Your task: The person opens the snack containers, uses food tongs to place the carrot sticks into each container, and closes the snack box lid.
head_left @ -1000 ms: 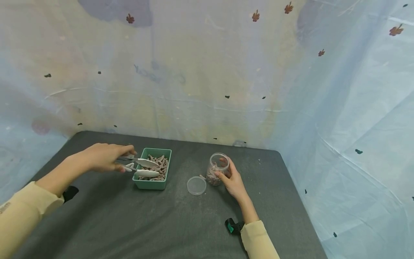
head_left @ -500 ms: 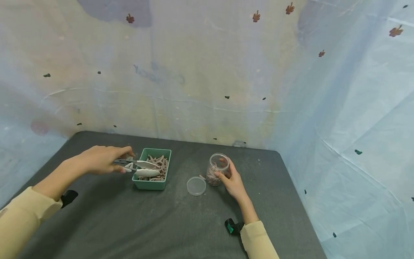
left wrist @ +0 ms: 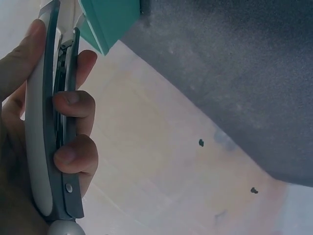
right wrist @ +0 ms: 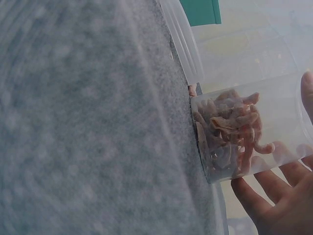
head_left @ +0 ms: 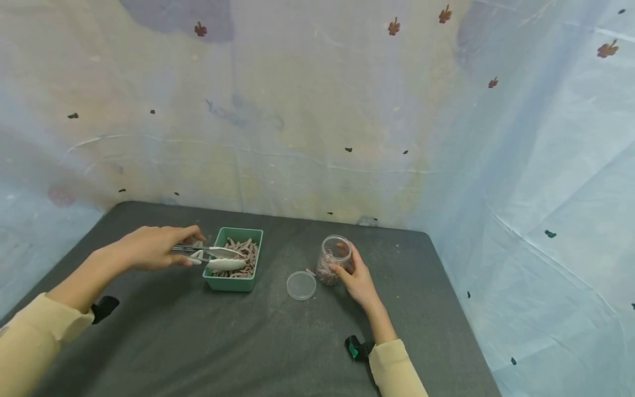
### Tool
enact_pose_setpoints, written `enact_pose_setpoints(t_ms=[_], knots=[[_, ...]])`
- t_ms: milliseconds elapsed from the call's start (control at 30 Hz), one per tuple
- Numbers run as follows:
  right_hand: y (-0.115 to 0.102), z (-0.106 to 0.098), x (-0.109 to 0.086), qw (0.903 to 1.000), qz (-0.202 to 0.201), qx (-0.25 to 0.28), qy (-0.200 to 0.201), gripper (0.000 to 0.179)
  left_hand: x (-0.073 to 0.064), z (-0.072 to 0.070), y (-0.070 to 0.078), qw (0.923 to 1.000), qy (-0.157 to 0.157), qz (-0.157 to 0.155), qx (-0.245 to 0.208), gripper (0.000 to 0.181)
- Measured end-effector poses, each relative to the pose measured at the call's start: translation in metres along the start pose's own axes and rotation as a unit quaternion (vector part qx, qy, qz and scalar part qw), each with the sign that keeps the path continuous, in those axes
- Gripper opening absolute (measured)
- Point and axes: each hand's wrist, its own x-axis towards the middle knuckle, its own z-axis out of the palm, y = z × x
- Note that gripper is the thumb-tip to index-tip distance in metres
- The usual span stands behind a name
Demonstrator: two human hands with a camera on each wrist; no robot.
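My left hand (head_left: 151, 248) grips a pair of tongs (head_left: 227, 265), fingers wrapped round the grey handles (left wrist: 39, 132) in the left wrist view. The white tong heads reach into a green rectangular tub (head_left: 229, 284), over a heap of brownish-pink strips (head_left: 251, 255). To the right, my right hand (head_left: 361, 284) holds a clear lidless jar (head_left: 336, 240) upright on the table, thumb on the near side and fingers round the back. Similar strips (right wrist: 227, 127) fill the jar's lower part in the right wrist view. A clear round lid (head_left: 301, 285) lies just left of the jar.
A single strip (head_left: 310, 272) lies on the dark cloth-covered table (head_left: 278, 342) between lid and jar. Patterned plastic sheeting (head_left: 297, 138) hangs behind the table and down its right side.
My left hand has shifted slightly left and down with the tongs, and the tong heads have come closer together. My right hand and the jar have stayed put.
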Motion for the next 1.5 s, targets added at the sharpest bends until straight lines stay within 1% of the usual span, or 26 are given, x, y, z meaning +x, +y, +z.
enact_pose_setpoints(t_ms=[200, 367, 433, 500, 600, 1000, 1500], knots=[[-0.003, 0.000, 0.001, 0.9999, 0.009, -0.006, -0.004, 0.073, -0.002, 0.002, 0.000, 1.0000, 0.001, -0.008, -0.002, 0.050], [-0.026, -0.003, -0.004, 0.9997, 0.014, -0.003, -0.020, 0.074, -0.005, 0.004, -0.002, 0.9999, 0.010, -0.008, -0.008, 0.055], [-0.036, -0.004, -0.007, 0.9997, 0.009, 0.000, -0.021, 0.073, -0.007, 0.004, -0.002, 0.9998, 0.015, -0.008, -0.012, 0.056], [-0.040, -0.004, -0.009, 0.9998, 0.005, 0.001, -0.020, 0.073, -0.008, 0.004, -0.002, 0.9997, 0.018, -0.009, -0.014, 0.056], [-0.041, -0.004, -0.011, 0.9999, 0.000, 0.004, -0.016, 0.073, -0.009, 0.004, -0.002, 0.9995, 0.023, -0.010, -0.019, 0.056], [-0.040, -0.006, -0.009, 0.9997, 0.001, -0.004, -0.024, 0.072, -0.014, 0.005, 0.002, 0.9980, 0.050, -0.018, -0.035, 0.054], [-0.041, -0.005, -0.011, 0.9997, 0.003, 0.002, -0.024, 0.070, -0.014, -0.002, 0.004, 0.9959, 0.070, -0.025, -0.052, 0.057]])
